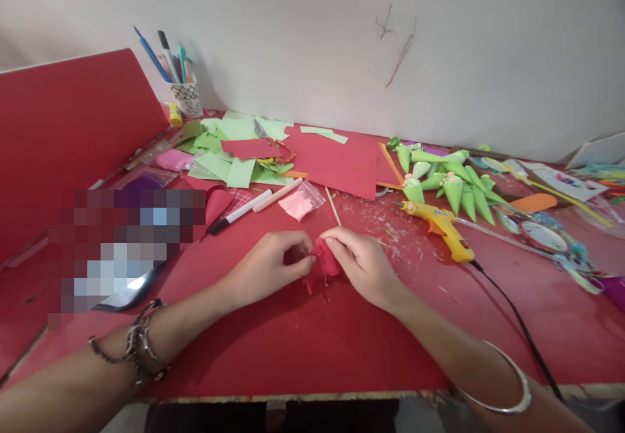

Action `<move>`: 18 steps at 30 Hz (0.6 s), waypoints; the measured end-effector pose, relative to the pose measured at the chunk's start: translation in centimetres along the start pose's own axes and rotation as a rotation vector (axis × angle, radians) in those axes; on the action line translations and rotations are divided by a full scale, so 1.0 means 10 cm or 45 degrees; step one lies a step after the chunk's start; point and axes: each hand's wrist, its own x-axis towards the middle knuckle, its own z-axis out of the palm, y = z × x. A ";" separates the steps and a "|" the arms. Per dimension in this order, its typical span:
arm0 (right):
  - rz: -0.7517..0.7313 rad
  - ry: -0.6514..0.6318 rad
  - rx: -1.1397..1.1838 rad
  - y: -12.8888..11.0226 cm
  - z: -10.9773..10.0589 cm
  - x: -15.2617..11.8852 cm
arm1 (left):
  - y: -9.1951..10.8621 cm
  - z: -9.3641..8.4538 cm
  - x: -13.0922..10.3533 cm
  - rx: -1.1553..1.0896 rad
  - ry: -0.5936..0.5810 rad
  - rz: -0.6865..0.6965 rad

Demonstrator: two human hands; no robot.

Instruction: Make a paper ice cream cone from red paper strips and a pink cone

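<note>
Head camera shows me the left hand (273,264) and right hand (368,260) both pinching the red piece (329,262), with the stick (333,208) at its twelve o'clock and the glue gun (445,230) toward three.

Both bare forearms reach in from the lower corners and slant inward, so the hands almost meet at the middle. The left forearm (195,319) runs up to the left hand (268,264), whose index finger arches over the thumb, leaving a rounded gap, with their tips brought close together. Opposite, the right forearm (439,335) leads to the right hand (368,264), its back turned upward, thumb stretched toward the left hand and pressed near the index finger in a pinch.
</note>
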 end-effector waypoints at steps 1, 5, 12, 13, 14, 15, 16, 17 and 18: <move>0.003 0.019 0.022 0.00 0.00 0.01 | 0.00 0.00 0.00 0.001 -0.002 -0.001; 0.052 0.192 0.142 0.03 -0.03 0.03 | -0.01 0.00 0.00 0.028 0.000 -0.002; 0.253 0.331 0.267 0.11 -0.02 0.05 | 0.00 -0.03 0.00 0.095 0.022 -0.005; 0.269 0.336 0.278 0.11 -0.02 0.05 | 0.00 -0.04 0.00 0.110 0.033 0.000; 0.272 0.342 0.282 0.11 -0.03 0.04 | 0.00 -0.05 0.00 0.127 0.045 0.011; 0.266 0.348 0.279 0.10 -0.03 0.04 | 0.00 -0.06 0.01 0.148 0.062 0.030; 0.253 0.349 0.273 0.10 -0.03 0.04 | 0.00 -0.06 0.01 0.170 0.081 0.054; 0.238 0.347 0.268 0.09 -0.04 0.04 | -0.01 -0.07 0.01 0.191 0.101 0.079; 0.222 0.339 0.268 0.08 -0.04 0.03 | -0.01 -0.08 0.02 0.211 0.119 0.100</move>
